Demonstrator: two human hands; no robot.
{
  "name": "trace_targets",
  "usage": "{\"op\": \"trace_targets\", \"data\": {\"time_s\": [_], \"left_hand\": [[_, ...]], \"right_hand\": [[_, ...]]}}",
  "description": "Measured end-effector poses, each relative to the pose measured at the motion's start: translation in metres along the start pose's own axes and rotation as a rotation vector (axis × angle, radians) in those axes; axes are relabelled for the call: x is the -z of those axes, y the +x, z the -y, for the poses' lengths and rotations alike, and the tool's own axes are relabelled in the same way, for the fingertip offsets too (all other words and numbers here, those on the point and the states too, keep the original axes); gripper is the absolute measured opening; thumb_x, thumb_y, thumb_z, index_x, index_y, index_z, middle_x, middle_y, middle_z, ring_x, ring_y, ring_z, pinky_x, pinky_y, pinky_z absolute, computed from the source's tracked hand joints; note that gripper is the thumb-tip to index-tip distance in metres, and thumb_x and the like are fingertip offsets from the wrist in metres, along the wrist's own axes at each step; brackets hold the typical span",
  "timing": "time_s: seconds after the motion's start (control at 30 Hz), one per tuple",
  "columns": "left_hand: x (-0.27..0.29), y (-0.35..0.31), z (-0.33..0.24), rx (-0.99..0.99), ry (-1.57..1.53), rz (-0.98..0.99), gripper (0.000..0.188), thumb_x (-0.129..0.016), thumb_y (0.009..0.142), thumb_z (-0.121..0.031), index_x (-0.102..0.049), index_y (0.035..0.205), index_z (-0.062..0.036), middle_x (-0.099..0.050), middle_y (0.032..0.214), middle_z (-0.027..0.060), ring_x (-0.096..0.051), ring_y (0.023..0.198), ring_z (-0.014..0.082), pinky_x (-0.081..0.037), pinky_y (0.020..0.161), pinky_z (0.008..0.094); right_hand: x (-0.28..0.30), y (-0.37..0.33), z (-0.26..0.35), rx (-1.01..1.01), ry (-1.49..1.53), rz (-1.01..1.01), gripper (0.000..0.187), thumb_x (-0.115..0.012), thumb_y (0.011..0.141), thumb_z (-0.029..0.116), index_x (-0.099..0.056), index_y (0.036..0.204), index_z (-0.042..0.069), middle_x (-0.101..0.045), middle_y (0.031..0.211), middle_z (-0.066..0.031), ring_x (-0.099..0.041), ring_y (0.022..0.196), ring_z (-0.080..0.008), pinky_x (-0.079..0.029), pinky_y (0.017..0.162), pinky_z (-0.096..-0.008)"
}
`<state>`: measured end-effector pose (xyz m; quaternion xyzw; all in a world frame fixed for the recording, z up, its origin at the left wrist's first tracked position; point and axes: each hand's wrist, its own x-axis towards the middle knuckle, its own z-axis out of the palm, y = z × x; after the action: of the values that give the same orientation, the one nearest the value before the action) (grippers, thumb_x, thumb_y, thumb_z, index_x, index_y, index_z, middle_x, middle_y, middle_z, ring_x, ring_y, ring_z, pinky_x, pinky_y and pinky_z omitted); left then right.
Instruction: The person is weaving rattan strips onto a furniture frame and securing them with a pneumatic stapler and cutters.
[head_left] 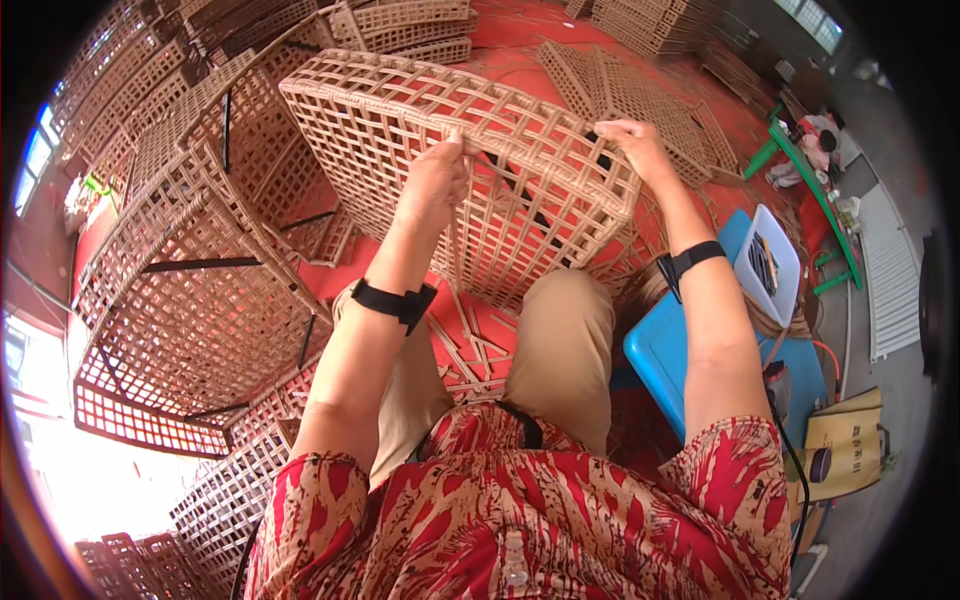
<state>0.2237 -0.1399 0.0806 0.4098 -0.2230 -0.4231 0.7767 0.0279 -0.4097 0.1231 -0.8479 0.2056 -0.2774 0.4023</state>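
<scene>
A tan, open-weave wicker panel (365, 115) with thick wrapped rims stands tilted in front of my knees. My left hand (436, 186) is closed at the middle of its near rim, the thumb lying on the weave. A thin strand (453, 255) hangs below that hand; whether the fingers hold it I cannot tell. At the panel's right end my right hand (640, 150) grips the corner, thumb and fingers closed on the rim. Dark bars show through the lattice between the two hands. Both wrists wear black straps.
Woven wicker frames (200, 290) with dark bars crowd the left, and more panels (640, 100) lie ahead on the red floor. Cut strips (475, 350) are scattered between my feet. To my right are a blue box (660, 340), a white bin (768, 262) and a yellowish bag (843, 440).
</scene>
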Motion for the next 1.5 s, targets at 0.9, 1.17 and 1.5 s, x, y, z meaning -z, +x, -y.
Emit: {"op": "trace_targets", "data": {"time_s": [0.9, 1.17, 1.5], "left_hand": [[-0.001, -0.091, 0.014, 0.067, -0.082, 0.026, 0.027, -0.048, 0.101, -0.029, -0.062, 0.103, -0.006, -0.032, 0.056, -0.0106, -0.025, 0.044, 0.0022, -0.021, 0.04, 0.0198], [0.023, -0.086, 0.021, -0.013, -0.026, -0.043, 0.023, -0.055, 0.096, -0.022, -0.06, 0.111, -0.0044, -0.034, 0.058, -0.012, -0.028, 0.048, -0.0008, -0.021, 0.043, 0.0181], [0.014, -0.074, 0.026, 0.045, 0.016, 0.057, 0.032, -0.051, 0.1, -0.028, -0.058, 0.116, -0.0014, -0.022, 0.058, -0.0097, -0.018, 0.048, 0.0024, -0.017, 0.044, 0.0207]], "right_hand": [[0.015, -0.007, 0.021, 0.034, -0.104, 0.116, 0.034, -0.068, 0.089, 0.033, -0.072, 0.097, 0.001, -0.07, 0.091, -0.0031, -0.062, 0.088, -0.0109, -0.048, 0.084, -0.0278], [0.077, -0.058, 0.063, 0.079, -0.066, -0.148, 0.04, -0.068, 0.087, 0.029, -0.063, 0.115, 0.001, -0.069, 0.094, -0.0065, -0.064, 0.079, -0.0128, -0.05, 0.07, -0.0256], [0.205, -0.338, 0.068, -0.849, -0.48, -0.238, 0.05, -0.073, 0.082, 0.031, -0.059, 0.124, 0.009, -0.066, 0.088, 0.0002, -0.061, 0.078, -0.006, -0.05, 0.069, -0.0243]]}}
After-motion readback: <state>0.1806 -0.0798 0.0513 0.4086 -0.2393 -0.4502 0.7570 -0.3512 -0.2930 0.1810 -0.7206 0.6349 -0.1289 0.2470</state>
